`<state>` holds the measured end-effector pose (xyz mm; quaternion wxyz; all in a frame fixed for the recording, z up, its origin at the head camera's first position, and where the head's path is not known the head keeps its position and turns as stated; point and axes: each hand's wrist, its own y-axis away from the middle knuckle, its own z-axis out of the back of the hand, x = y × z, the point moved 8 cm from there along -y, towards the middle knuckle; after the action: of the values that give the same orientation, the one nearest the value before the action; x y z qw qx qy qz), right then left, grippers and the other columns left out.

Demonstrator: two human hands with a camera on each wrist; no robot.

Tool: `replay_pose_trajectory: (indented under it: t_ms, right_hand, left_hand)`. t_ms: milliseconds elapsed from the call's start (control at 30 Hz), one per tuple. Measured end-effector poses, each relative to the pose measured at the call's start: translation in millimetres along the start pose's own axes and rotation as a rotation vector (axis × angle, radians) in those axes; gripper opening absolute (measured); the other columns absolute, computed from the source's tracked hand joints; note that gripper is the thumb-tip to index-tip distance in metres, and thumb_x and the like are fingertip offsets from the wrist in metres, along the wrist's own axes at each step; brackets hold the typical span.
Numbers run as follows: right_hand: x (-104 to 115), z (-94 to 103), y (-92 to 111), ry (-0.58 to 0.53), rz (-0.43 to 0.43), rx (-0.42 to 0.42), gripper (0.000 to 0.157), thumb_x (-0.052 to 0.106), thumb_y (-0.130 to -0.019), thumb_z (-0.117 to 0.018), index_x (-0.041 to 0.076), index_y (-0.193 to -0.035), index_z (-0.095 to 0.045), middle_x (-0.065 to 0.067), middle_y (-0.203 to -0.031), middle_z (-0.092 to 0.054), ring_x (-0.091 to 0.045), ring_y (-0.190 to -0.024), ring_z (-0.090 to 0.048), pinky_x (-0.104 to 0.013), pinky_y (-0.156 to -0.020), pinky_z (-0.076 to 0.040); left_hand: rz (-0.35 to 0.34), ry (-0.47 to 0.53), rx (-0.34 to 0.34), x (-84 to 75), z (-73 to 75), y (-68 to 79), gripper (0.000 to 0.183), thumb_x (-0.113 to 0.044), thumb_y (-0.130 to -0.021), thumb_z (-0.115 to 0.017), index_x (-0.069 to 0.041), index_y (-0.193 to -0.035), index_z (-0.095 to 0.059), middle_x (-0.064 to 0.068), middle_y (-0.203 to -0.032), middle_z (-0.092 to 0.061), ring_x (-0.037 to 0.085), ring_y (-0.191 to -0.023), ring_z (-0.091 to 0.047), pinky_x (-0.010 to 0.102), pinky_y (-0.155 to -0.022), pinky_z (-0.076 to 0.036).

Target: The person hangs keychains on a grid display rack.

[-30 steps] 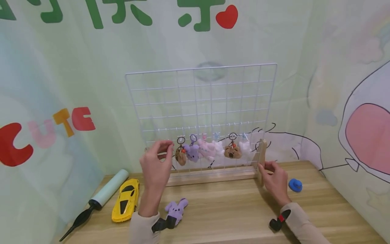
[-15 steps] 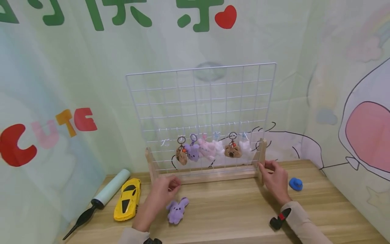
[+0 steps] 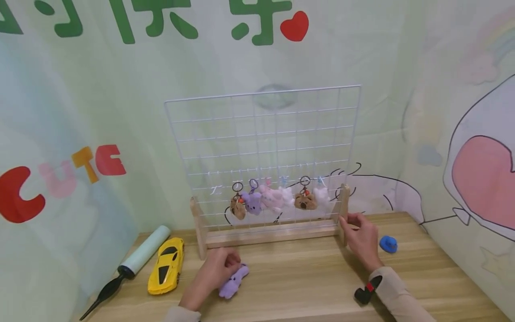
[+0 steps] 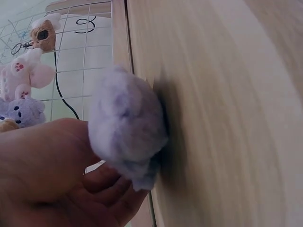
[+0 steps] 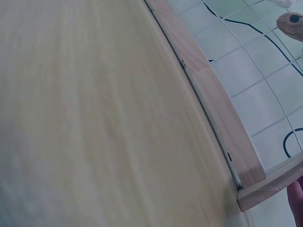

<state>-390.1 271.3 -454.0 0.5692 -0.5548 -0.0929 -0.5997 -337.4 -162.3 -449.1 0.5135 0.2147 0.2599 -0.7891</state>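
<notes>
My left hand [image 3: 216, 269] pinches a small purple plush bunny [image 3: 230, 287] by its upper part, low over the wooden table. In the left wrist view the fuzzy plush [image 4: 125, 120] is beside the thumb, with the fingers curled behind it. My right hand [image 3: 363, 239] grips the right wooden end post [image 3: 344, 203] of a stand that bears an upright white wire grid [image 3: 275, 130]. Only a fingertip of that hand shows in the right wrist view, beyond the post [image 5: 272, 187]. Several plush keychains, among them a purple one [image 3: 252, 203] and a brown bear [image 3: 306, 201], hang along the grid.
Left of the stand lie a yellow toy car [image 3: 166, 266] and a pale green air pump [image 3: 145, 250] with a black nozzle. A small blue toy [image 3: 388, 244] sits right of my right hand. Printed cloth walls enclose the table [image 3: 297, 281].
My left hand has come down from the grid's left side to the purple plush bunny and now pinches it; the bunny has tilted. My right hand has stayed at the post.
</notes>
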Motion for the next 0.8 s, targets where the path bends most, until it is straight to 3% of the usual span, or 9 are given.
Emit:
replay_pose_trajectory:
  t_ms: [233,533,633,800]
  right_hand:
    - [1.0,-2.2,1.0,0.007,-0.001,-0.002,0.027,0.026,-0.101,-0.08,0.001,-0.109,-0.074,-0.022,-0.108,-0.081,-0.042,-0.102,-0.08,-0.05,-0.077,-0.067]
    - [-1.3,-2.8,2.3,0.016,-0.002,-0.011,0.028,0.027,-0.101,-0.08,0.002,-0.109,-0.074,-0.021,-0.108,-0.081,-0.041,-0.102,-0.08,-0.05,-0.077,-0.067]
    - [-1.5,-2.7,2.3,0.026,-0.005,-0.007,0.028,0.029,-0.101,-0.08,0.002,-0.11,-0.074,-0.021,-0.109,-0.081,-0.041,-0.103,-0.08,-0.047,-0.076,-0.068]
    - [0.6,-1.3,2.5,0.027,0.004,-0.013,0.028,0.028,-0.1,-0.08,0.002,-0.108,-0.075,-0.021,-0.108,-0.082,-0.04,-0.103,-0.08,-0.016,-0.069,-0.059]
  left_hand:
    - [0.02,0.044,0.047,2.4,-1.4,4.1,0.016,-0.013,-0.089,-0.09,-0.006,-0.087,-0.075,0.001,-0.079,-0.072,0.008,-0.07,-0.063,0.021,-0.061,-0.053]
    - [-0.029,0.06,0.082,-1.8,-2.4,7.2,0.018,-0.004,-0.086,-0.089,-0.006,-0.09,-0.072,0.002,-0.077,-0.071,0.006,-0.068,-0.061,0.021,-0.059,-0.051]
    - [-0.018,0.048,0.092,-2.8,-2.4,8.1,0.021,-0.002,-0.086,-0.088,-0.008,-0.094,-0.069,0.001,-0.075,-0.071,0.008,-0.066,-0.06,0.022,-0.058,-0.049]
    - [-0.013,0.003,0.037,0.9,6.0,5.1,0.021,-0.001,-0.085,-0.089,-0.007,-0.093,-0.071,0.002,-0.075,-0.074,0.008,-0.067,-0.065,0.023,-0.057,-0.053]
